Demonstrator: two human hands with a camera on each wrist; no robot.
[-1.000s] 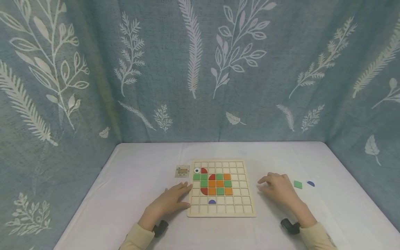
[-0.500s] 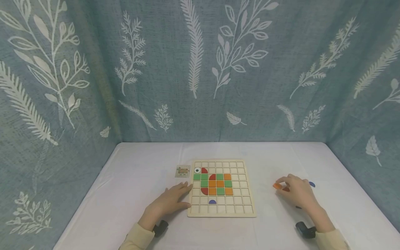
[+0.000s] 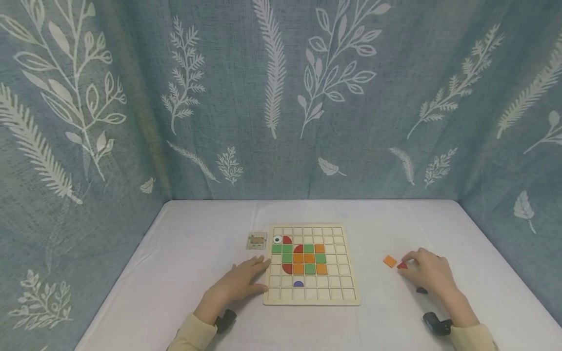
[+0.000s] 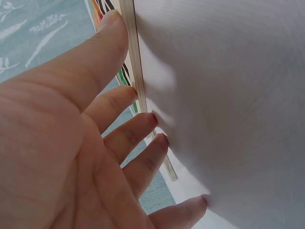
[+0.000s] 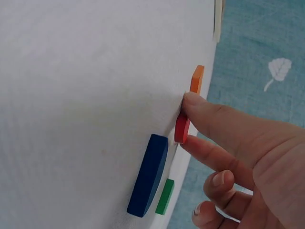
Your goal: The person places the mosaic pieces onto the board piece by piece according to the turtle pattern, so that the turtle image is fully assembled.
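My right hand (image 3: 432, 275) is at the right side of the table, its thumb and index finger pinching a small red piece (image 5: 181, 129). Just left of that piece lies an orange square tile (image 3: 390, 262). In the right wrist view a dark blue half-round piece (image 5: 147, 176) and a green tile (image 5: 165, 197) lie near the hand. My left hand (image 3: 239, 282) rests with extended fingers at the left edge of the wooden grid board (image 3: 311, 304). On the board, green, orange and red tiles form a shape with a round eye tile (image 3: 277, 239); a blue half-circle (image 3: 298, 283) sits below.
A small picture card (image 3: 256, 241) lies beyond the left hand, beside the board's upper left corner. A dark piece (image 3: 421, 290) shows partly under the right wrist. The white-covered table (image 3: 210, 219) ends at a blue-green patterned curtain (image 3: 281, 170).
My right hand has moved right, first to the orange tile, then to the red piece, leaving the orange tile on the table. My left hand has stayed at the board's edge.
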